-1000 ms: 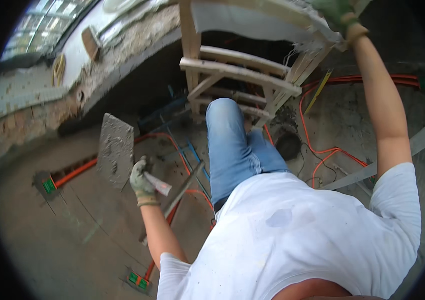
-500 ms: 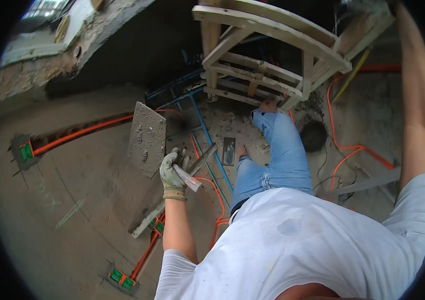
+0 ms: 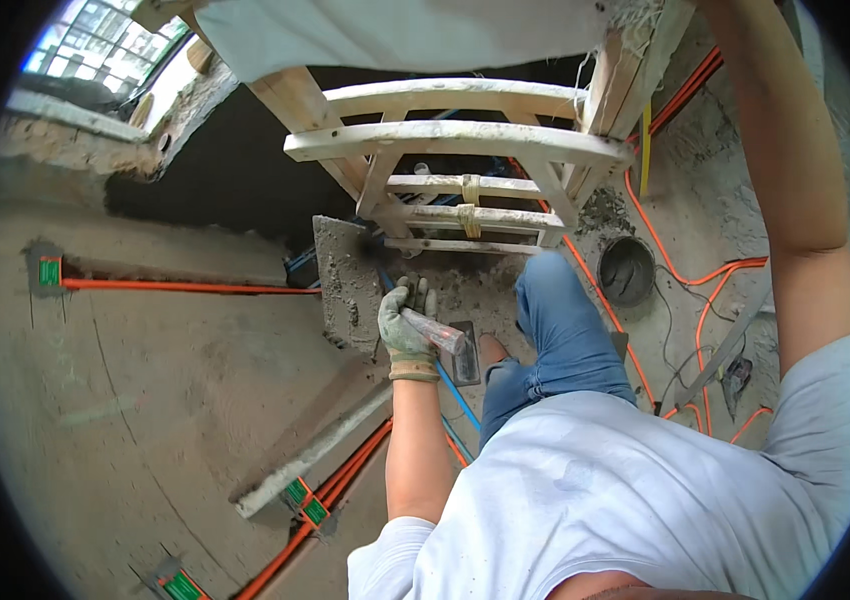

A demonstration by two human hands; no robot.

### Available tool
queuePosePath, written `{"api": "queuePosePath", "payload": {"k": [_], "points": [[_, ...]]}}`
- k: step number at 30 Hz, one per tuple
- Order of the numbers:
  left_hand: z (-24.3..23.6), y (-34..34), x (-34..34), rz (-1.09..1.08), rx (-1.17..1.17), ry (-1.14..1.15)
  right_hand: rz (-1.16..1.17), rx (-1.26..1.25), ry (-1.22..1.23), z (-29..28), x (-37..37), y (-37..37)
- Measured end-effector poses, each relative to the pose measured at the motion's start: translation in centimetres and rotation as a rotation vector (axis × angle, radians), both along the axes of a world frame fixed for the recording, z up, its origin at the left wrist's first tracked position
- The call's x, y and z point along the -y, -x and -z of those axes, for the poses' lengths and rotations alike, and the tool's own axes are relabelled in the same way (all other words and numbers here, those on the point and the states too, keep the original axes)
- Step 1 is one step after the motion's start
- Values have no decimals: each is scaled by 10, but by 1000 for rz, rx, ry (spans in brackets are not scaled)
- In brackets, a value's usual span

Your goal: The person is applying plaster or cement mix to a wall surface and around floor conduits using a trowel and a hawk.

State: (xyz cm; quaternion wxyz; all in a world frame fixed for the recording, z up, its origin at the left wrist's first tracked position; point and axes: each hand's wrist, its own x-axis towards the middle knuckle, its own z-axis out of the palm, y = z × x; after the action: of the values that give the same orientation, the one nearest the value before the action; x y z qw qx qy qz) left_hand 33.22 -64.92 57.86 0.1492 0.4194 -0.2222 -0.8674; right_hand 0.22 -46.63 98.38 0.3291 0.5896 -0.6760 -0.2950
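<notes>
Mortar-caked board (image 3: 343,285) near wooden stand (image 3: 460,143)

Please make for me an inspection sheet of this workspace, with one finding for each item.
Surface: grey floor, rough and dirty, with scattered crumbs.
Things in use: flat board with lumpy grey material on it; pale handle; how they join is hidden.
Clutter: round bucket with dark contents, right of the legs; dark rectangular plate near a bare foot.
Hands: left hand, gloved, closed around the handle; right hand out of view beyond the upper edge.
Cables: orange conduits at left and right; blue pipe beside the left forearm.
Surroundings: wooden stand ahead; window at upper left.
</notes>
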Motion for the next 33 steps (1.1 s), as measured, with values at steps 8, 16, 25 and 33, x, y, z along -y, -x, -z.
{"api": "queuePosePath", "payload": {"k": [8,16,25,33], "points": [[-114,-122,-158,24,-220,343,118,775,854,-35,-112,-183],[-305,-76,-350,-170,-336,720,-615,417,1493,-44,-418,-231],[-357,-103,-414,-220,60,2376,-238,2500,1349,157,-445,-244],[-337,-186,-327,-227,400,2801,-62,2096,934,178,-362,-316]]}}
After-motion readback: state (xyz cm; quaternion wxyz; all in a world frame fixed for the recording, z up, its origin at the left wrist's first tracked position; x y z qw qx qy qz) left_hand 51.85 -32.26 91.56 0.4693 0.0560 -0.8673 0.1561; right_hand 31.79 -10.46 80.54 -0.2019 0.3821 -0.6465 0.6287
